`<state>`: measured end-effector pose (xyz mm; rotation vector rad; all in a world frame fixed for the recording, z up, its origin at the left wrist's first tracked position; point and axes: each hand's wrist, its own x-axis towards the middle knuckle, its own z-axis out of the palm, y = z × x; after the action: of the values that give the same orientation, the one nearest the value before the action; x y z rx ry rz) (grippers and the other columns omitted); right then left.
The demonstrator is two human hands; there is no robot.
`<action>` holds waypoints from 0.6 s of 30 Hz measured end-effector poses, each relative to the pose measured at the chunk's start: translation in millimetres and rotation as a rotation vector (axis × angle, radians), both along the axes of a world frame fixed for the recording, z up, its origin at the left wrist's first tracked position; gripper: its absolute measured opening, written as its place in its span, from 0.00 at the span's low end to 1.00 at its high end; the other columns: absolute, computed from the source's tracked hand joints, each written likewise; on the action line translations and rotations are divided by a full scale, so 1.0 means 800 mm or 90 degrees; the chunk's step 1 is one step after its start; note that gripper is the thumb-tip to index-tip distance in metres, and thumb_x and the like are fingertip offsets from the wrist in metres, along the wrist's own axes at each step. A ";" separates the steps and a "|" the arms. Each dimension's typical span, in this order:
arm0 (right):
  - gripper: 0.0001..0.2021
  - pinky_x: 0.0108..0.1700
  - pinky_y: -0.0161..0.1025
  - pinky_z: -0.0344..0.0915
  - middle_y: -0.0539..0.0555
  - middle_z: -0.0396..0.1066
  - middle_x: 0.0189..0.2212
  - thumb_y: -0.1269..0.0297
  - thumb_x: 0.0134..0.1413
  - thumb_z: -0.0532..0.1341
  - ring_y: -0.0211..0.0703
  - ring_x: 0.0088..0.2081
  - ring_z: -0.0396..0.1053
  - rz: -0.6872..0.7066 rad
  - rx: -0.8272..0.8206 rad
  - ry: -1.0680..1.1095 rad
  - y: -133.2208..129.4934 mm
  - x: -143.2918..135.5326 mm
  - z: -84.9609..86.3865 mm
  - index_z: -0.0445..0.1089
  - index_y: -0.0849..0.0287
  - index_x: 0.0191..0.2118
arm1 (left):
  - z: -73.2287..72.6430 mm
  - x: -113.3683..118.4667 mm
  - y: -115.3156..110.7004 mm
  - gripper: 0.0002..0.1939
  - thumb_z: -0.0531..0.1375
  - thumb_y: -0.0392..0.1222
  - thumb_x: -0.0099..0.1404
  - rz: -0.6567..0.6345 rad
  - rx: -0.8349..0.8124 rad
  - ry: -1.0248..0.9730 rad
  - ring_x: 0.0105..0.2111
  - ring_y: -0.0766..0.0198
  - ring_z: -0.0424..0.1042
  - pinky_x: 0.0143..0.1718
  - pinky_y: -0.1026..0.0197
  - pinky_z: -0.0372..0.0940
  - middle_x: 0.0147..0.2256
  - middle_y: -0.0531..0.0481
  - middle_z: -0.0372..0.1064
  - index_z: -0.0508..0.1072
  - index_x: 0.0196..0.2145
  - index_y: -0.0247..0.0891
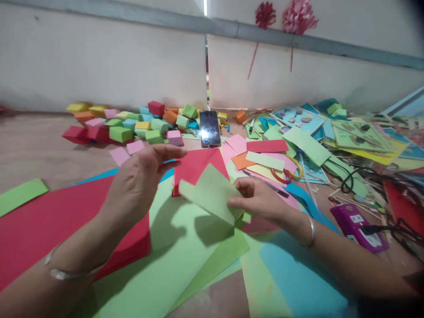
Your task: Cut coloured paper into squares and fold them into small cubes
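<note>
A folded piece of light green paper [212, 192] hangs above the larger green sheets [168, 247], with creased flaps at its left end and underside. My right hand [256, 196] pinches its right edge between thumb and fingers. To the upper left of the folded piece is my left hand [145, 170], raised, with its thumb and fingers apart and nothing between them. A red sheet [202, 159] lies behind the folded piece, and a larger red sheet [76, 212] lies under my left forearm.
Colourful paper boxes [121, 134] are heaped along the wall beside a phone [210, 128]. Scissors with red and yellow handles [281, 175], paper scraps, sticks, cables and a purple power strip [359, 227] lie on the right. A blue sheet [298, 265] is in front.
</note>
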<state>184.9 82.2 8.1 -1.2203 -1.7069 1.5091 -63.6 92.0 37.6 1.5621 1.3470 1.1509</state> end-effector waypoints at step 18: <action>0.16 0.35 0.38 0.70 0.55 0.79 0.38 0.59 0.44 0.71 0.43 0.35 0.74 -0.108 -0.128 0.174 -0.007 -0.008 -0.011 0.76 0.61 0.39 | -0.040 0.030 -0.020 0.25 0.75 0.47 0.45 -0.042 -0.298 -0.186 0.35 0.52 0.80 0.32 0.57 0.76 0.39 0.46 0.81 0.76 0.41 0.41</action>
<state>178.8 76.9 -1.0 -1.1630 -1.2693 1.6863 -39.4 75.7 6.0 1.0504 1.2462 0.8990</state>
